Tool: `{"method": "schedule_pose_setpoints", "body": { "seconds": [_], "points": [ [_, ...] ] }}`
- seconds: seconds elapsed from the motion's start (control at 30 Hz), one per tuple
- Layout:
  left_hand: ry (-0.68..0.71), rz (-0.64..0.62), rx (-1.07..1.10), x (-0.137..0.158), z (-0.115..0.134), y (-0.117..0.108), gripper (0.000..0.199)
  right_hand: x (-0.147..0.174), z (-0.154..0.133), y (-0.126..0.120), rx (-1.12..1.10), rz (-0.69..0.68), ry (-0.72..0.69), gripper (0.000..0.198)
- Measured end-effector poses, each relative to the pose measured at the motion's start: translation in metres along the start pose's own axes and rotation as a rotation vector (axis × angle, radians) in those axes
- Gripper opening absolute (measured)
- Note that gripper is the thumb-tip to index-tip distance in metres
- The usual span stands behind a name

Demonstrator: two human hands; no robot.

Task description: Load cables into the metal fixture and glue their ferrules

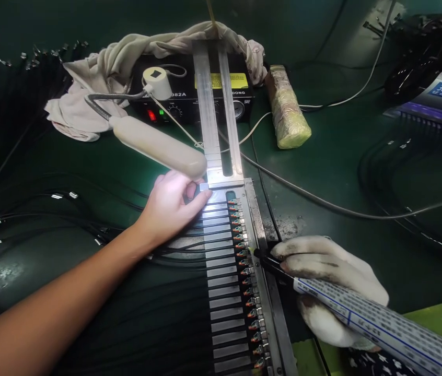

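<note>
My bare left hand (172, 206) rests at the top of a long metal fixture (224, 292), fingertips pinching a small metal plug (204, 187) at the top of the row. The fixture holds several black cables with metal connector shells in a column, and small coloured connector tips (244, 261) line its right side. My right hand (330, 284), in a dirty white glove, grips a pen-like tool (346, 305) with a black tip. That tip touches a connector about midway down the column.
A white gooseneck lamp (158, 146) shines over the fixture's top. Behind stand a black control box (189, 94) with a red and a green light, a crumpled cloth (99, 73) and a wrapped block (287, 109). Black cables lie at left, a UV lamp unit (440, 94) at right.
</note>
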State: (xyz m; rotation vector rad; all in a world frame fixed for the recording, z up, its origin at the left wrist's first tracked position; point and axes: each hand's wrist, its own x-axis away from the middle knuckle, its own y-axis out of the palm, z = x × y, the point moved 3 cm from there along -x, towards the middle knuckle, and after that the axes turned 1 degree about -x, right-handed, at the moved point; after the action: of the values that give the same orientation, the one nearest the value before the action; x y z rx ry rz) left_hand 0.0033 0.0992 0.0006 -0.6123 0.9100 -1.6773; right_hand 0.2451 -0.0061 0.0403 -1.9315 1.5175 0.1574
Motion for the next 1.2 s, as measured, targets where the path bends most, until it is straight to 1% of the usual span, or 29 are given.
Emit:
{"method": "schedule_pose_setpoints", "body": {
  "seconds": [0.23, 0.63, 1.2],
  "points": [
    [0.007, 0.002, -0.010, -0.0006, -0.0007, -0.0006, 0.020, -0.0043, 0.0066, 0.0033, -0.041, 0.021, -0.009, 0.023],
    [0.004, 0.002, -0.015, 0.0004, -0.0007, 0.0001, 0.019, -0.0006, 0.0067, 0.0029, -0.056, -0.002, 0.014, 0.023],
    [0.022, 0.001, -0.028, 0.0006, -0.0015, -0.0005, 0.018, -0.0023, 0.0060, 0.0022, -0.062, 0.013, 0.007, 0.022]
  ]
}}
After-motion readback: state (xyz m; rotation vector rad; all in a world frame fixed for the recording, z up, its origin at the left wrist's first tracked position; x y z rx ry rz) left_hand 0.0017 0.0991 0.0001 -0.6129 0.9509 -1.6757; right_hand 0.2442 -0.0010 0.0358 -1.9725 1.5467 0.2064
